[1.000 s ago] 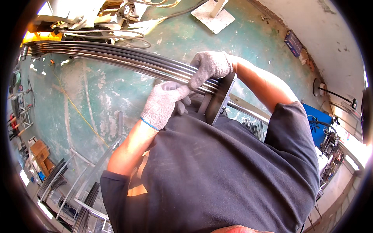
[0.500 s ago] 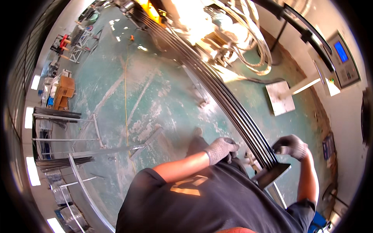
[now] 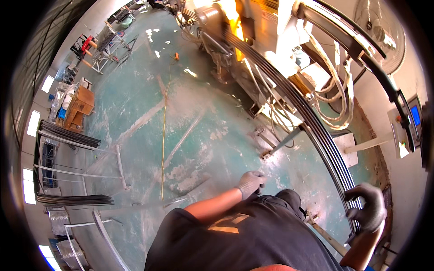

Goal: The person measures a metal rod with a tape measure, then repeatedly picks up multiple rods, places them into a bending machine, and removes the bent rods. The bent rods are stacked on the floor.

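Observation:
Several long dark metal bars (image 3: 324,141) run side by side from the machine at the far side to my right. By their near end, my right hand (image 3: 370,208) wears a grey glove with a dark palm. Its thumb and fingers are curved and apart, with a gap between them. The fingertips overlap the bars in the picture; whether they touch is unclear. My left hand (image 3: 251,184), in a similar glove, is in front of my body, away from the bars. Its fingers are curled in, and no held thing shows.
A yellow and grey machine (image 3: 235,31) with pale hoses (image 3: 339,119) stands beyond the bars. A support post (image 3: 285,142) is beneath them. At the right is a control panel (image 3: 413,117) with a blue screen. Metal racks holding dark rods (image 3: 74,199) stand left. A yellow cord (image 3: 165,131) crosses the floor.
The view has shifted, and the bars lie farther right in it. My right hand has moved right and nearer, its fingers now spread. The dark plate at the bars' near end no longer shows.

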Demonstrator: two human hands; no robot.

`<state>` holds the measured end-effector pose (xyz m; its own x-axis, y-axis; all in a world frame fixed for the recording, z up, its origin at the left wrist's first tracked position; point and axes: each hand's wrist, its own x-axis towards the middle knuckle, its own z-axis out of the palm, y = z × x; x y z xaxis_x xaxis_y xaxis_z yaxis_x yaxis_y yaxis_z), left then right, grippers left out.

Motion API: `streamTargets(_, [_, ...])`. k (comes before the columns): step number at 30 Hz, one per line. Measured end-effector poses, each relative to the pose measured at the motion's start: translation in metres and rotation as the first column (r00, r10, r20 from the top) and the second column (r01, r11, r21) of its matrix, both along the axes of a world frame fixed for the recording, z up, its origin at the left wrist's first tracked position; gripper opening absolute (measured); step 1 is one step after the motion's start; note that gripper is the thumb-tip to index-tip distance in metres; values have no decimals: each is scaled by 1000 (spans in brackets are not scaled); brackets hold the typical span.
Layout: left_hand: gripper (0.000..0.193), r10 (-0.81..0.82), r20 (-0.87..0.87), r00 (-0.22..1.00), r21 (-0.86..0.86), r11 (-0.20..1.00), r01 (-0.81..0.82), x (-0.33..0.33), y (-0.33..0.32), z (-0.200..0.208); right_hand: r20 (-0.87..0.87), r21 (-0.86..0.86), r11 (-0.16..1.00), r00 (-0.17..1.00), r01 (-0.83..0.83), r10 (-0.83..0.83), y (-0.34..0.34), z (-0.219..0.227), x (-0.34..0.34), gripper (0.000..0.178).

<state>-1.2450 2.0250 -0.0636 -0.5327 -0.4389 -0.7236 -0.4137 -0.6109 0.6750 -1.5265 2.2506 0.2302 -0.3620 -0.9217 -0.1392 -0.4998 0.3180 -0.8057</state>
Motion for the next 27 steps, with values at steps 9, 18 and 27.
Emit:
streamTargets(9, [19,75,100,992,6,997,-76,87,-175,-29,348,372,920,937,-123,-16,-230,-193,112,40])
streamTargets(18, [26,314,249,916,-252,934,-251,193,-434,-39,3,365,892,959,-267,285,-579,-298,144,40])
streamTargets(27, [20,538,3,843,-327,797,-508,291,-642,-121,72,313,907,960,-280,271,-880,-273,187,39])
